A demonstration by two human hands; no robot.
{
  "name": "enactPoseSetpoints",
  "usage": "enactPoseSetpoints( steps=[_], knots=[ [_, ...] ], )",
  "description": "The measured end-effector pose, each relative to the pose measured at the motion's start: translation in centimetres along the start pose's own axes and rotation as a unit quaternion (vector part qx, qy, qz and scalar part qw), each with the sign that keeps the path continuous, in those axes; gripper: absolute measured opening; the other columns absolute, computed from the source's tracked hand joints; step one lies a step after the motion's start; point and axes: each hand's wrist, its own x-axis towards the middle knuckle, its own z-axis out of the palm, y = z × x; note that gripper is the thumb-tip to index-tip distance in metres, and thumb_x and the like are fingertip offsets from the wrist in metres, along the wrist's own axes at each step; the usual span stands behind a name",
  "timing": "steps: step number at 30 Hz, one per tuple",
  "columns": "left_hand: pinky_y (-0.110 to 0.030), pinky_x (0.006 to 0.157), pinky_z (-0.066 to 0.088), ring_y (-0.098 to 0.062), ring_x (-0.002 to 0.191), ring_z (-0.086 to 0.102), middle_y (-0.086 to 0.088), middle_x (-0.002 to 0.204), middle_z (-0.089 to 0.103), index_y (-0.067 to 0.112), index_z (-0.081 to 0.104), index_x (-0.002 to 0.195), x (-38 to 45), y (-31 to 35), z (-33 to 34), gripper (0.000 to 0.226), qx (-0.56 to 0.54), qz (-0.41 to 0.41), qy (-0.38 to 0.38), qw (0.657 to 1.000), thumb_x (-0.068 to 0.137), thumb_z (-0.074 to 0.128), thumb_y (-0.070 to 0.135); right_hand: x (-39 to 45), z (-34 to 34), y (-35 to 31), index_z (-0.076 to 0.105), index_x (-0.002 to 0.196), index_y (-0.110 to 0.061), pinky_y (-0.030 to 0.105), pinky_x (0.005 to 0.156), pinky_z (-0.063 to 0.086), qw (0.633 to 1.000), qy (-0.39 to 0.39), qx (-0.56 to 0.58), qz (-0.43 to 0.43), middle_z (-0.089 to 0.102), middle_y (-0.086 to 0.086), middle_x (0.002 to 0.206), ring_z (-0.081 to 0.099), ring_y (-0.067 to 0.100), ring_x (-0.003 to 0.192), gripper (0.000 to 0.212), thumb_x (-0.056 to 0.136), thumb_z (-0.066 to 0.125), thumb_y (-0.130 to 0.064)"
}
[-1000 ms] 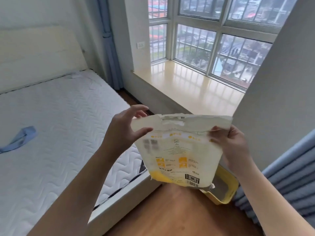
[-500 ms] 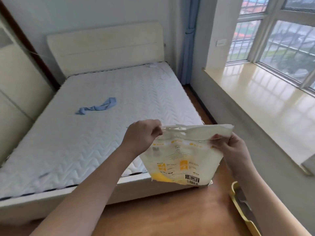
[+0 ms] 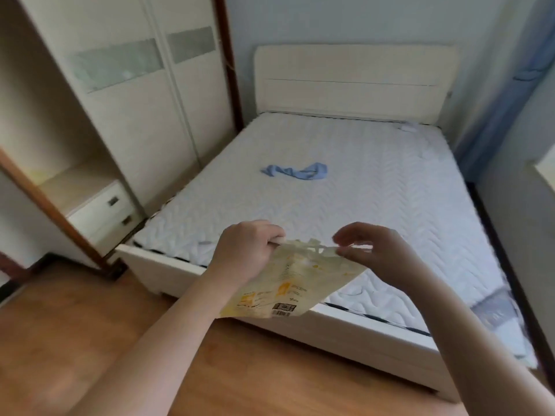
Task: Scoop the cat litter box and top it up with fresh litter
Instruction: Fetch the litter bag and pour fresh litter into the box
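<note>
Your view has swung away from the window side of the room and now faces the bed (image 3: 345, 187) and the wardrobe (image 3: 126, 115); the yellow litter box that sat low beside your right hand a second ago is out of frame, so you cannot confirm its position from here. The litter bag (image 3: 288, 286) hangs flat and limp between your hands, above the foot of the bed and the wood floor (image 3: 75, 340), which suggests it holds little or nothing. Your left hand (image 3: 244, 252) grips the bag's top left corner, fingers curled round the edge. Your right hand (image 3: 378, 250) has shifted from a full grip to a light pinch on the top right edge, with the other fingers raised and spread above it. Judged from this, the topping-up step is likely finished and you are now handling the spent bag. Count of items in view: one bag, two hands, one bed, one blue cloth (image 3: 295, 172) lying on the mattress well beyond your hands, one wardrobe, one small drawer unit (image 3: 102, 211) far to the left of your left hand.
</note>
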Motion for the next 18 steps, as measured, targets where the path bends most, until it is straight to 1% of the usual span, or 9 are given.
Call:
enactPoseSetpoints(
  steps=[2, 4, 6, 8, 10, 11, 15, 17, 18],
  knots=[
    [-0.038, 0.059, 0.055, -0.022, 0.067, 0.066, 0.003, 0.075, 0.071, 0.021, 0.076, 0.084, -2.0, -4.2, -2.5, 0.024, 0.018, -0.022, 0.017, 0.999, 0.076, 0.053, 0.018, 3.8, 4.5, -3.5, 0.068, 0.099, -0.034, 0.016, 0.087, 0.047, 0.991, -0.112, -0.071, -0.019, 0.068, -0.021, 0.094, 0.062, -0.007, 0.088, 0.019, 0.083, 0.073, -0.023],
    [-0.036, 0.057, 0.055, -0.023, 0.065, 0.066, 0.002, 0.072, 0.071, 0.020, 0.076, 0.082, -3.9, -8.1, -4.9, 0.025, 0.037, -0.046, 0.021, 0.998, 0.075, 0.053, 0.018, 7.4, 8.9, -6.9, 0.063, 0.117, -0.032, 0.018, 0.089, 0.044, 0.957, -0.222, -0.180, -0.049, 0.065, -0.018, 0.105, 0.058, -0.003, 0.094, 0.029, 0.088, 0.067, -0.028],
    [-0.037, 0.063, 0.057, -0.024, 0.072, 0.069, 0.002, 0.078, 0.073, 0.019, 0.078, 0.086, -5.7, -11.6, -7.1, 0.024, 0.052, -0.063, 0.012, 0.997, 0.076, 0.056, 0.017, 10.6, 12.5, -10.1, 0.055, 0.127, -0.034, 0.021, 0.094, 0.044, 0.917, -0.315, -0.231, -0.078, 0.063, -0.017, 0.115, 0.058, -0.001, 0.102, 0.040, 0.089, 0.065, -0.026],
    [-0.038, 0.072, 0.057, -0.025, 0.083, 0.070, 0.001, 0.090, 0.075, 0.019, 0.078, 0.096, -7.3, -14.5, -8.9, 0.023, 0.068, -0.080, -0.008, 0.994, 0.080, 0.063, 0.012, 13.0, 15.5, -13.0, 0.049, 0.132, -0.038, 0.024, 0.097, 0.045, 0.887, -0.383, -0.241, -0.085, 0.060, -0.019, 0.121, 0.059, -0.001, 0.107, 0.051, 0.087, 0.067, -0.021],
    [-0.036, 0.077, 0.055, -0.024, 0.092, 0.069, 0.002, 0.098, 0.074, 0.020, 0.076, 0.105, -8.8, -17.3, -10.5, 0.025, 0.092, -0.100, -0.019, 0.991, 0.084, 0.067, 0.010, 15.0, 18.0, -15.4, 0.043, 0.136, -0.039, 0.029, 0.099, 0.046, 0.865, -0.425, -0.255, -0.077, 0.057, -0.018, 0.124, 0.058, 0.002, 0.109, 0.060, 0.087, 0.066, -0.015],
    [-0.036, 0.077, 0.054, -0.024, 0.092, 0.069, 0.002, 0.099, 0.074, 0.020, 0.076, 0.105, -9.6, -18.6, -11.2, 0.026, 0.100, -0.109, -0.014, 0.989, 0.083, 0.068, 0.009, 15.9, 19.1, -16.4, 0.041, 0.137, -0.039, 0.031, 0.099, 0.048, 0.857, -0.434, -0.268, -0.075, 0.057, -0.018, 0.123, 0.058, 0.003, 0.109, 0.061, 0.087, 0.064, -0.012],
    [-0.036, 0.064, 0.057, -0.026, 0.080, 0.070, 0.003, 0.085, 0.074, 0.021, 0.078, 0.092, -12.4, -24.3, -13.3, 0.024, 0.128, -0.148, 0.019, 0.980, 0.074, 0.070, 0.008, 18.5, 23.8, -19.6, 0.043, 0.135, -0.037, 0.032, 0.099, 0.045, 0.833, -0.420, -0.336, -0.131, 0.062, -0.016, 0.119, 0.055, 0.002, 0.100, 0.049, 0.094, 0.046, -0.011],
    [-0.036, 0.063, 0.056, -0.024, 0.080, 0.069, 0.005, 0.083, 0.073, 0.023, 0.077, 0.091, -13.7, -26.4, -14.2, 0.023, 0.137, -0.175, 0.029, 0.975, 0.074, 0.065, 0.012, 19.2, 26.6, -20.7, 0.045, 0.134, -0.038, 0.033, 0.101, 0.043, 0.830, -0.422, -0.334, -0.148, 0.059, -0.014, 0.125, 0.055, 0.005, 0.105, 0.047, 0.094, 0.043, -0.012],
    [-0.032, 0.062, 0.054, -0.023, 0.078, 0.069, 0.006, 0.082, 0.072, 0.024, 0.077, 0.089, -14.3, -27.4, -14.7, 0.023, 0.138, -0.186, 0.037, 0.972, 0.074, 0.066, 0.011, 19.4, 27.9, -21.3, 0.045, 0.134, -0.038, 0.034, 0.102, 0.042, 0.825, -0.434, -0.327, -0.153, 0.057, -0.014, 0.128, 0.054, 0.006, 0.109, 0.047, 0.094, 0.043, -0.014]
  ],
)
